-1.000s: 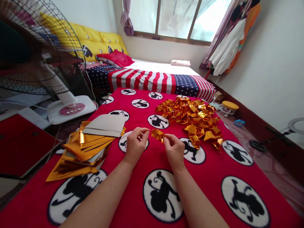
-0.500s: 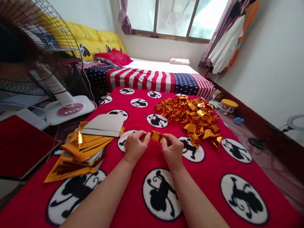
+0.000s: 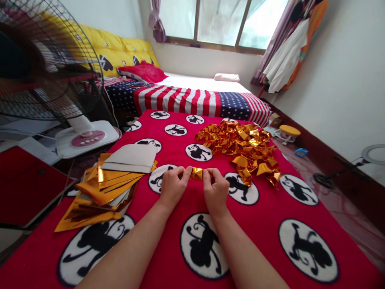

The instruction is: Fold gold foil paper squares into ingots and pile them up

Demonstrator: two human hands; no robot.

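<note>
Pinching one small gold foil piece (image 3: 197, 173), left hand (image 3: 173, 187) and right hand (image 3: 214, 191) grip it.

gold foil piece (image 3: 197, 173) | small, shiny, folded | I see it pinched at both ends, just above red blanket (image 3: 168, 249)

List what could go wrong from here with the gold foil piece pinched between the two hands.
1. The small gold foil piece is pinched at both ends by the left hand and right hand; pulling apart could tear the thin foil.
2. The fan stands close to the stack of gold sheets; its airflow might lift loose sheets.
3. The pile of folded gold pieces lies near the blanket's right edge; a nudge might spill some.
</note>
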